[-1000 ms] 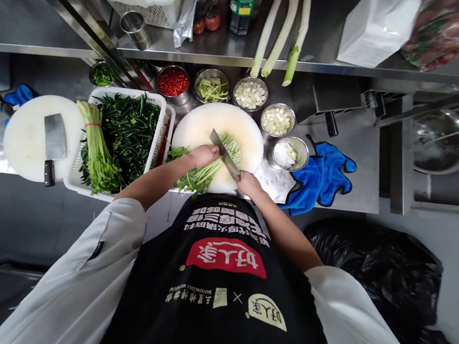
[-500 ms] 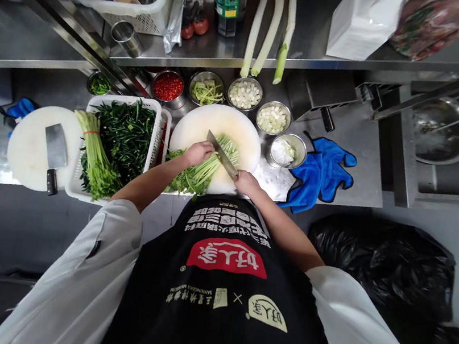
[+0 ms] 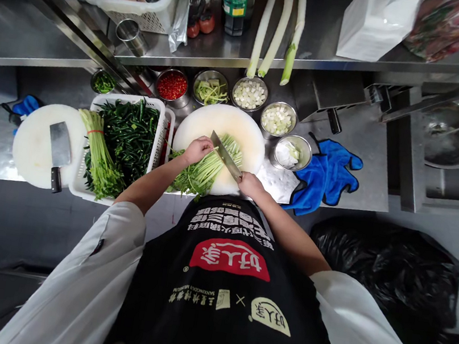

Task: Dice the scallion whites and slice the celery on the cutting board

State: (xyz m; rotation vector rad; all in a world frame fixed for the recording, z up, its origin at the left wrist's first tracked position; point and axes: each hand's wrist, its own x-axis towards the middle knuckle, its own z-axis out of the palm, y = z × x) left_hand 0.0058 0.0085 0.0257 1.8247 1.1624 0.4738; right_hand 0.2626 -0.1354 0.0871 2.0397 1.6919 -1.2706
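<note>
On the round white cutting board (image 3: 252, 135) lies a bunch of leafy green stalks (image 3: 205, 174), leaves toward the lower left. My right hand (image 3: 250, 185) is closed around the handle of a knife (image 3: 226, 158), whose blade slants across the stalks toward the upper left. My left hand (image 3: 199, 149) rests on the stalks left of the blade, its fingers bent together near the blade's tip. Short cut pieces (image 3: 234, 146) lie on the right side of the blade.
A white basket (image 3: 157, 138) of green chillies and banded stalks stands left, beside a second board (image 3: 29, 142) with a cleaver (image 3: 59, 146). Metal bowls (image 3: 171, 86) line the back. Right are a bowl (image 3: 296, 154) and blue gloves (image 3: 319, 177). Leeks (image 3: 281, 24) overhang the shelf.
The whole view has shifted slightly, so everything sits a little farther right. Both hands, the knife and the stalks keep nearly the same arrangement.
</note>
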